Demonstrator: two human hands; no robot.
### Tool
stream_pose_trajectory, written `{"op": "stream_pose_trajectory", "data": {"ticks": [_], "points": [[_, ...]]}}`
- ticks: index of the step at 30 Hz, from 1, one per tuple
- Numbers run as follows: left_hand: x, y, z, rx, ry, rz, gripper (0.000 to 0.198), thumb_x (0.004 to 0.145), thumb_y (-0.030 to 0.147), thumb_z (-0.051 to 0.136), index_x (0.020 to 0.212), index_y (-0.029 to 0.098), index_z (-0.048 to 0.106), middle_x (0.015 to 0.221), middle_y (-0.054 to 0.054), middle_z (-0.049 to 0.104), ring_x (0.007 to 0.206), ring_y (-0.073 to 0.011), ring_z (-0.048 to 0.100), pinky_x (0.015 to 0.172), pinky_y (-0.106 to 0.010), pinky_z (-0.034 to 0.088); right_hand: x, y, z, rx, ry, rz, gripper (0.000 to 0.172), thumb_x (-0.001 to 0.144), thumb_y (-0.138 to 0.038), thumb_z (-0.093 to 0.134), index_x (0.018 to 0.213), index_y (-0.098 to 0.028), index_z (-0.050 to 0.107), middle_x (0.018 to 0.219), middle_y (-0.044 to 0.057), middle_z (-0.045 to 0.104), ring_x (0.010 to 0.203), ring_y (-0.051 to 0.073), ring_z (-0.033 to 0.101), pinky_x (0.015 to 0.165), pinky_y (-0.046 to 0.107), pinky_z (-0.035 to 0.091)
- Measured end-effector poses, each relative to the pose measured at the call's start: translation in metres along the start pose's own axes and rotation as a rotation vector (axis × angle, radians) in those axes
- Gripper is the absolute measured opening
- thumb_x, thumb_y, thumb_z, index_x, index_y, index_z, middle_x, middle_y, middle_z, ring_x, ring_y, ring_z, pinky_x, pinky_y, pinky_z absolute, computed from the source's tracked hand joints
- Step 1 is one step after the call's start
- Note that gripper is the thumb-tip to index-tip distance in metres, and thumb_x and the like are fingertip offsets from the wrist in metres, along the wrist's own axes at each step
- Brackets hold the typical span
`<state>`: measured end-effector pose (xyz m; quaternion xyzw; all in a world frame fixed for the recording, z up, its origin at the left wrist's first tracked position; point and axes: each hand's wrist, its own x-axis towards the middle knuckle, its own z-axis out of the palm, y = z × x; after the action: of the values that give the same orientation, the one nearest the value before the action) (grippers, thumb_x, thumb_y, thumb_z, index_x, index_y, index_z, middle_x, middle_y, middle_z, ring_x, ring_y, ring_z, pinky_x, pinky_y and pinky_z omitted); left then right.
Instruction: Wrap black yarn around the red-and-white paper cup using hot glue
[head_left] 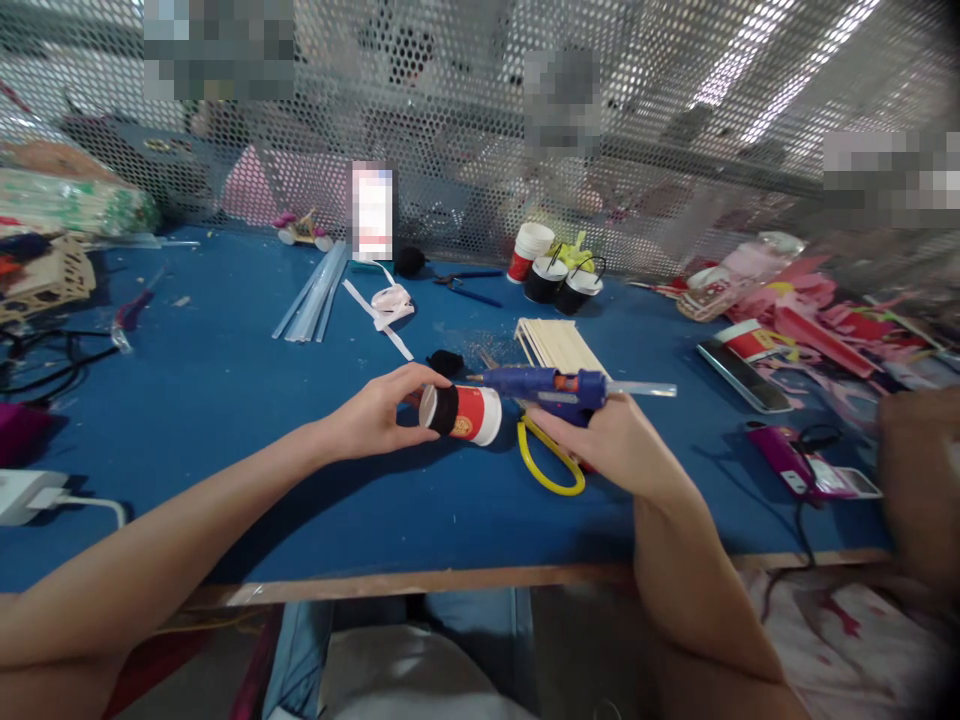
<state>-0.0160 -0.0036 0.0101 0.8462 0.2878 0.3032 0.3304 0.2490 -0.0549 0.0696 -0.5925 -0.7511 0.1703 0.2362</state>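
My left hand [382, 412] grips a small red and white paper cup [480, 415] lying on its side, with a black band around one end. In my right hand [611, 440] is a blue hot glue gun [540, 385], a clear glue stick jutting from its back. Its nozzle points left, just above the cup's black band. Below the gun lie scissors with yellow handles [551, 470], partly covered by my right hand. A dark fuzzy clump [445, 362] rests just behind the cup.
Wooden sticks [562, 342], a white ribbon roll [392, 303], clear glue sticks [315, 295] and pliers [469, 285] lie beyond my hands. Several cups [532, 250] stand at the mesh partition. Rightward are a phone [742, 375], pink scraps [814, 320] and another person's arm [919, 480].
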Motion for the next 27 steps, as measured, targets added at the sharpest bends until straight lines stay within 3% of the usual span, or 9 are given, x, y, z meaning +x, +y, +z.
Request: {"op": "stream_pose_trajectory", "data": {"ticks": [2,5,8,13,18,21,23,25,27], "points": [[0.000,0.001,0.000,0.036,-0.006,0.016,0.046,0.075,0.024,0.065,0.116,0.019,0.047,0.117,-0.010,0.051,0.101,-0.0197,0.056,0.083,-0.031,0.051,0.006,0.007,-0.003,0.104,0.050,0.048,0.024,0.075,-0.040,0.060,0.075,-0.017,0.064,0.059,0.001,0.062,0.056,0.016,0.058,0.055,0.028,0.046],[0.000,0.003,-0.001,0.087,-0.016,0.027,0.046,0.074,0.023,0.065,0.117,0.019,0.047,0.117,-0.009,0.051,0.102,-0.0203,0.055,0.084,-0.032,0.050,0.022,0.030,-0.006,0.252,0.263,0.094,0.034,0.071,-0.042,0.063,0.093,-0.016,0.063,0.080,0.005,0.068,0.069,0.018,0.062,0.061,0.029,0.049],[0.001,0.004,-0.001,0.117,-0.022,0.041,0.046,0.074,0.023,0.065,0.116,0.019,0.047,0.115,-0.010,0.052,0.101,-0.0210,0.055,0.084,-0.033,0.049,0.042,0.058,-0.007,0.118,0.390,0.205,0.040,0.074,-0.048,0.058,0.092,-0.012,0.062,0.084,0.009,0.068,0.072,0.021,0.062,0.062,0.032,0.048],[0.000,0.004,0.000,0.148,-0.030,0.064,0.046,0.074,0.023,0.065,0.117,0.019,0.046,0.116,-0.010,0.051,0.104,-0.0222,0.054,0.086,-0.035,0.048,0.069,0.080,-0.006,-0.353,0.284,0.439,0.047,0.083,-0.051,0.043,0.089,-0.009,0.064,0.087,0.018,0.067,0.084,0.028,0.063,0.070,0.033,0.045],[-0.002,0.008,0.002,0.145,-0.048,0.075,0.046,0.074,0.023,0.065,0.116,0.020,0.047,0.115,-0.010,0.052,0.103,-0.0225,0.054,0.084,-0.035,0.049,0.071,0.071,-0.001,-0.554,0.249,0.515,0.046,0.082,-0.047,0.046,0.095,-0.008,0.065,0.097,0.021,0.065,0.097,0.031,0.058,0.078,0.038,0.042],[-0.002,0.010,0.003,0.138,-0.056,0.071,0.046,0.074,0.024,0.064,0.116,0.020,0.046,0.114,-0.010,0.053,0.099,-0.0214,0.055,0.081,-0.034,0.050,0.067,0.052,-0.003,-0.694,0.318,0.449,0.039,0.082,-0.041,0.049,0.095,-0.009,0.066,0.105,0.022,0.060,0.104,0.034,0.052,0.080,0.042,0.041],[-0.002,0.010,0.003,0.138,-0.061,0.065,0.046,0.074,0.025,0.064,0.115,0.020,0.046,0.112,-0.010,0.053,0.094,-0.0199,0.057,0.078,-0.032,0.050,0.066,0.033,-0.002,-0.622,0.319,0.278,0.035,0.084,-0.039,0.046,0.090,-0.012,0.066,0.101,0.019,0.061,0.101,0.030,0.054,0.080,0.040,0.042],[-0.002,0.011,0.003,0.142,-0.065,0.051,0.046,0.073,0.026,0.065,0.115,0.020,0.047,0.110,-0.009,0.053,0.088,-0.0184,0.057,0.076,-0.031,0.050,0.070,0.012,0.004,-0.404,0.154,0.053,0.036,0.088,-0.039,0.039,0.084,-0.015,0.065,0.091,0.013,0.065,0.088,0.022,0.059,0.077,0.035,0.043],[-0.002,0.011,0.003,0.143,-0.065,0.043,0.046,0.072,0.027,0.066,0.114,0.019,0.047,0.107,-0.008,0.054,0.085,-0.0177,0.057,0.076,-0.031,0.050,0.079,-0.010,0.017,-0.112,-0.183,-0.070,0.038,0.091,-0.040,0.035,0.084,-0.015,0.063,0.082,0.008,0.067,0.073,0.016,0.061,0.072,0.030,0.046]]}}
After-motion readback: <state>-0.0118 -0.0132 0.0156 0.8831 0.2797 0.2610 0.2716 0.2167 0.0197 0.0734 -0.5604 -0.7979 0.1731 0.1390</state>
